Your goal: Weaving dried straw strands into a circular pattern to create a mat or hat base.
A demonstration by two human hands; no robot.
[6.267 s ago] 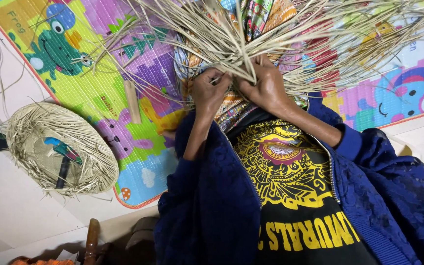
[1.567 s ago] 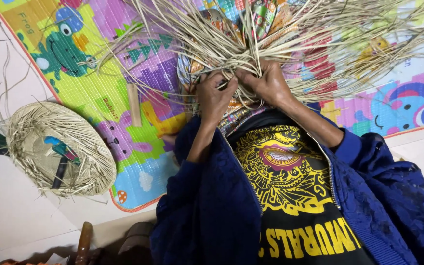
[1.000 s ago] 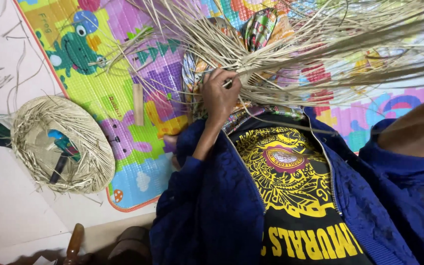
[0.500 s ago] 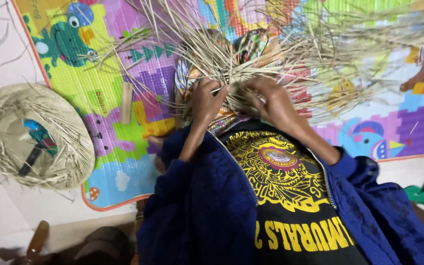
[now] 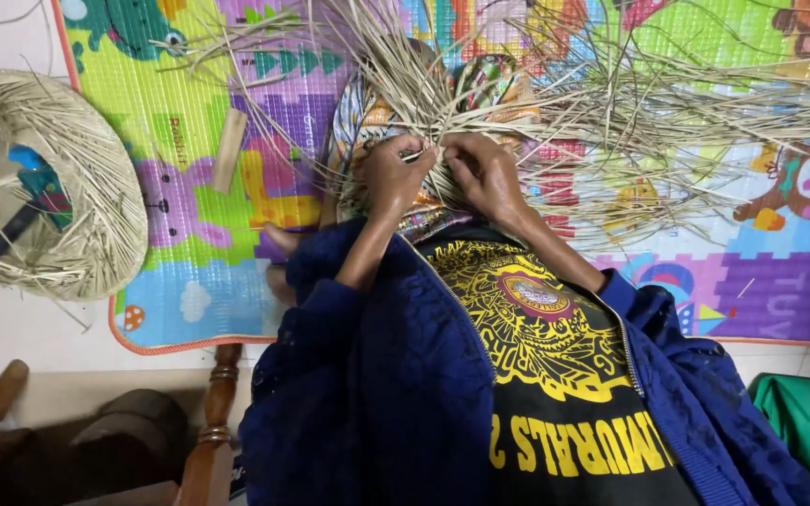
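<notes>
My left hand point(image 5: 391, 173) and my right hand point(image 5: 485, 173) are close together over my lap, both pinching pale straw strands point(image 5: 611, 103). The strands fan out from a woven straw piece point(image 5: 428, 98) that rests on patterned cloth point(image 5: 367, 103) over my knees. The loose ends spread up and to the right over the play mat point(image 5: 189, 253). Blue jacket sleeves point(image 5: 367, 375) cover both my forearms. The woven centre under my fingers is mostly hidden.
A round woven straw piece point(image 5: 96, 234) lies on the floor at the left with a dark-handled tool point(image 5: 21, 211) on it. A small wooden stick point(image 5: 229, 150) lies on the mat. Wooden furniture legs point(image 5: 213, 422) stand at bottom left and a green cloth point(image 5: 803, 412) at bottom right.
My right hand swung out to the right a second ago and has come back to the strands beside my left hand. The view has shifted, so the round piece sits nearer the left edge.
</notes>
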